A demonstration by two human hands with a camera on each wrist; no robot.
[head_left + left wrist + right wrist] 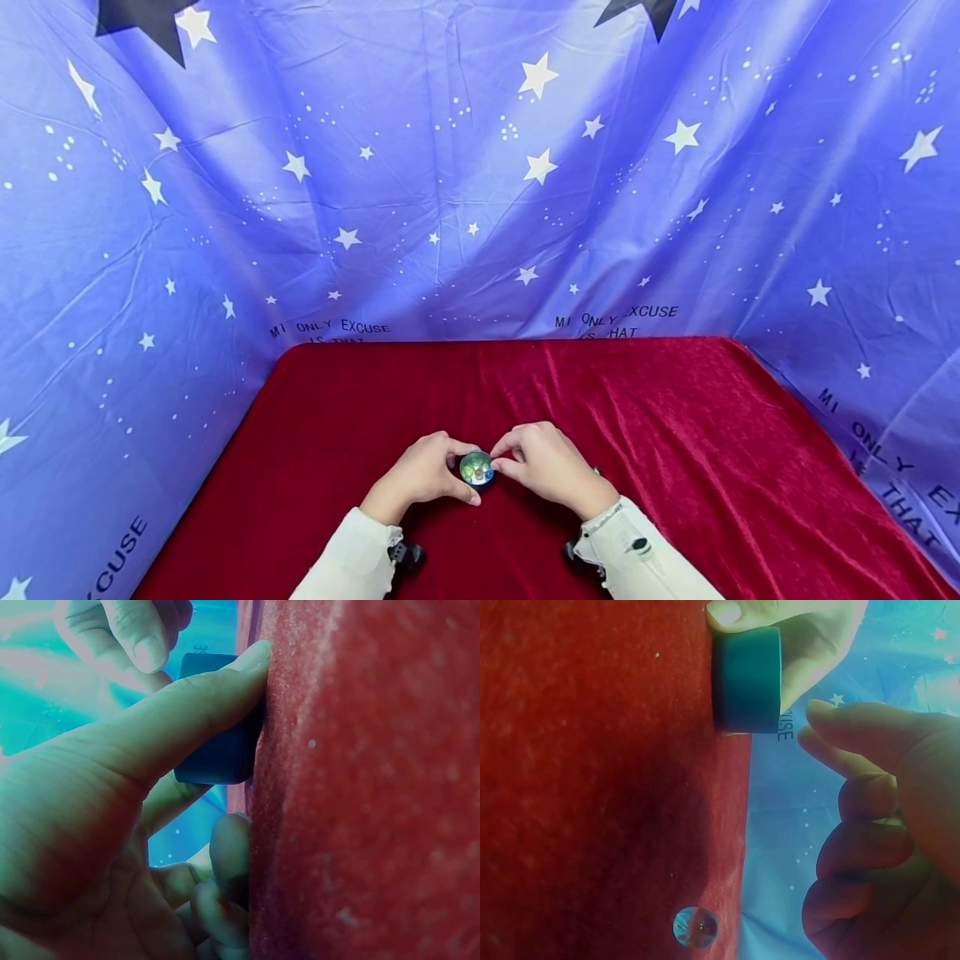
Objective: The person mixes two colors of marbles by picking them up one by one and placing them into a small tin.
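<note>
A small round cup (477, 470) stands on the red cloth with several shiny, marble-like balls inside; its wall looks dark blue-green (748, 681) in the right wrist view. My left hand (423, 475) grips the cup from the left, thumb along the near side and fingers round the far side. At the right rim is my right hand (543, 467), thumb and forefinger tips close together, the other fingers bent. Nothing shows between those tips in the right wrist view. On the cloth below that hand lies a clear glass marble (696, 927), mostly hidden by the wrist in the head view.
Red velvet-like cloth (637, 400) with some creases covers the table. A blue curtain (420, 183) with white stars hangs behind it and along both sides. Dark wrist devices (407, 556) sit under the white sleeves (348, 558).
</note>
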